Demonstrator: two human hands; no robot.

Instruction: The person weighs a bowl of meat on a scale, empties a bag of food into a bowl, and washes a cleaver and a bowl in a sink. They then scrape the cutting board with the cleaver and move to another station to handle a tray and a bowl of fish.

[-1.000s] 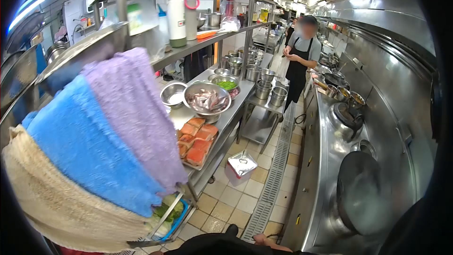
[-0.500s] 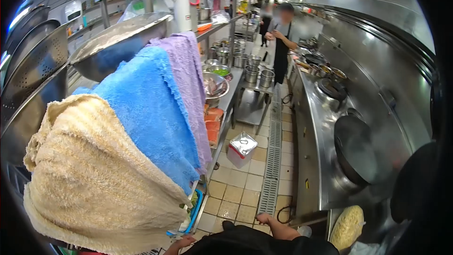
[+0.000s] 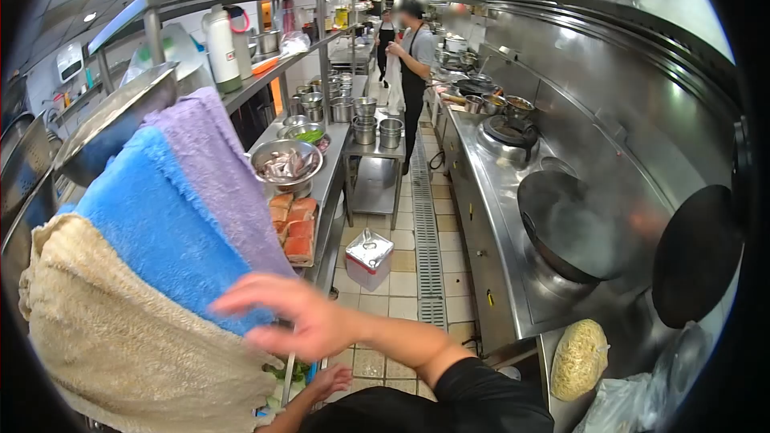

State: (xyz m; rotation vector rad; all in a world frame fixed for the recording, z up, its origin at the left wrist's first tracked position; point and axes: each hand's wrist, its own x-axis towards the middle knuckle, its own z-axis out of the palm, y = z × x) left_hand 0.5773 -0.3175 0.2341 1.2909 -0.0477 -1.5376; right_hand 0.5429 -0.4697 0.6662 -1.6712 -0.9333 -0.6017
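My right hand [image 3: 293, 317] reaches across to the left, its fingers spread and partly blurred, in front of the lower part of a blue towel [image 3: 168, 216]. Nothing shows between the fingers. My left hand [image 3: 327, 382] is low at the bottom centre with its fingers apart, near the edge of a beige towel [image 3: 120, 321]. A purple towel [image 3: 220, 168] hangs behind the blue one. Whether the right fingertips touch the cloth cannot be told.
A steaming wok [image 3: 565, 228] sits on the right-hand stove. A lidded container [image 3: 370, 260] stands on the tiled floor. Salmon pieces [image 3: 300, 242] and a bowl of raw meat [image 3: 286, 164] lie on the left counter. A person [image 3: 415, 60] stands in the aisle.
My right hand has swung up and left to the towels. My left hand has moved slightly up and right. The view has shifted, and the person in the aisle now holds a white cloth.
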